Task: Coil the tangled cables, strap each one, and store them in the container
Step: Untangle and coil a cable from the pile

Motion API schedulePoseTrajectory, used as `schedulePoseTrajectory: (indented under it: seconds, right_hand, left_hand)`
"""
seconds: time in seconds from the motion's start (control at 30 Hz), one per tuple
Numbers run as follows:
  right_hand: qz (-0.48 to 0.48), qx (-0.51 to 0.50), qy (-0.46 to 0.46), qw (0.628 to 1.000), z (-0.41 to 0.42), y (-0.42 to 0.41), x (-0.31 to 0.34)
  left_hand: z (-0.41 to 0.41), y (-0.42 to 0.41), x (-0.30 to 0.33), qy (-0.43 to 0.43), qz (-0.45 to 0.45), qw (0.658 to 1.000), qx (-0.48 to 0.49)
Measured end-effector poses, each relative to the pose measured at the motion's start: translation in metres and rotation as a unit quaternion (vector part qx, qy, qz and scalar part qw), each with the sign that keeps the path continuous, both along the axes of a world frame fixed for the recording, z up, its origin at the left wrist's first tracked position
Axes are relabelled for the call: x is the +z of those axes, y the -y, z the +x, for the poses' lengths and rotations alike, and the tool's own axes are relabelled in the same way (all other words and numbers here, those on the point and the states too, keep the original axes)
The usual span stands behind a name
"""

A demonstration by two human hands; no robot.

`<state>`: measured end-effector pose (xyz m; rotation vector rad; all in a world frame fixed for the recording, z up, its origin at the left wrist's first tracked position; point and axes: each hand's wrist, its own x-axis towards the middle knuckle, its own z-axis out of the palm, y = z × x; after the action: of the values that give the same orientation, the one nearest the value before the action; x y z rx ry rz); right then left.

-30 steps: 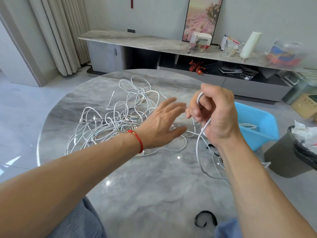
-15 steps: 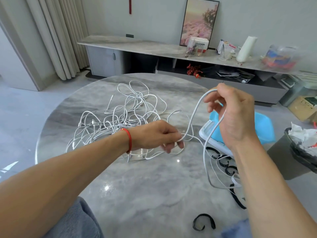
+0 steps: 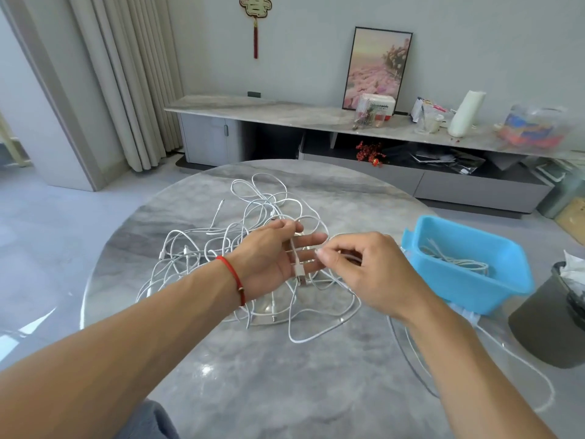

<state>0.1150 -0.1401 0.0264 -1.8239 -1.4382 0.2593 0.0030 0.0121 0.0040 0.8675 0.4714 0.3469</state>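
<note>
White cable (image 3: pixel 296 258) (USB end dangling) pinched by both hands.

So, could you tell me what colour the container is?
Bright blue container, clearest in the head view.

**Open marble near, cable tangle across the middle**

The near half of the round grey marble table (image 3: pixel 253 384) lies bare between the two forearms. Across the middle left, the heap of tangled white cables (image 3: pixel 228 245) blocks low passage. At the right edge, the blue plastic container (image 3: pixel 493 289) stands as a wall, with a dark waste bin (image 3: pixel 544 324) just beyond it. Far table rim is open.
</note>
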Motion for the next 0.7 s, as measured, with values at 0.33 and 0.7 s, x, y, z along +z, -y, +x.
schedulePoseTrajectory:
  seconds: [0.33, 0.7]
  right_hand:
    - [-0.070, 0.003, 0.142, 0.987, -0.004, -0.005, -0.003]
    - [-0.090, -0.023, 0.189, 0.978, -0.003, -0.004, -0.002]
  left_hand:
    - [0.001, 0.005, 0.002, 0.016, -0.005, 1.000, -0.011]
    - [0.007, 0.026, 0.007, -0.007, 0.026, 1.000, -0.001]
